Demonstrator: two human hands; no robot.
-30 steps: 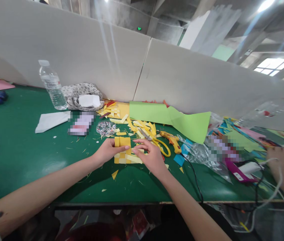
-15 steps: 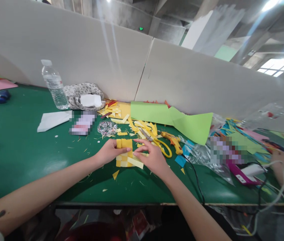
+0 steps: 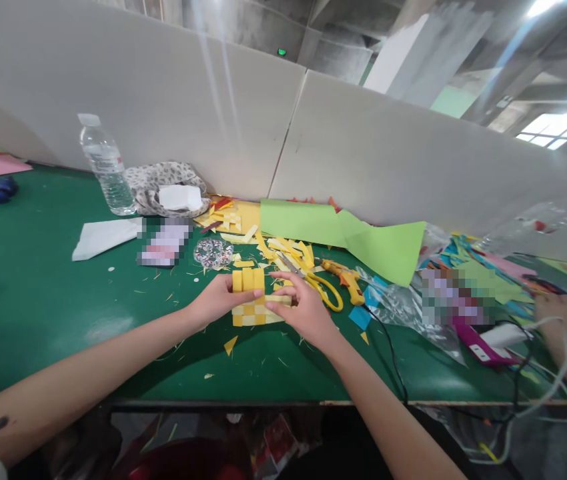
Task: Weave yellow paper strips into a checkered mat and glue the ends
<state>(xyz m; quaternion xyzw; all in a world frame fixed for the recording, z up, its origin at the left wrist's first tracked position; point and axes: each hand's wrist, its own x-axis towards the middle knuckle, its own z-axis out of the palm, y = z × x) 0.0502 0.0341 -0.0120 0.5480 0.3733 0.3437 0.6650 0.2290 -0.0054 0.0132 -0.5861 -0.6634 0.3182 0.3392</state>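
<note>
The work in hand looks like weaving: a small checkered mat of dark yellow and pale yellow paper strips [image 3: 252, 308] lies flat on the green felt-like tabletop [image 3: 38, 293], just in front of the person and between both hands. The left hand [image 3: 216, 300] pins the mat's left edge, its thumb laid across the upright dark yellow strips whose loose ends fold over at the top; the fingers are curled shut onto the paper rather than spread. The right hand [image 3: 302, 308] pinches the free end of a pale yellow crosswise paper strip [image 3: 279, 299] between thumb and forefinger, closed lightly on it, the other fingers fanned out above. By my judgement the strip is partway through a row, and the next move calls for a fine, level slide over and under the uprights while the left hand keeps them from lifting, since thin paper buckles readily. The strips are matt, flat and straight-cut. Just beyond the mat lie yellow-handled steel scissors [image 3: 321, 288], a heap of yellow paper offcuts [image 3: 283, 250], a folded light green paper sheet [image 3: 343, 233], and a round clear tub of small googly eyes [image 3: 213, 253]. Farther left stands a clear plastic water bottle [image 3: 105, 167].
</note>
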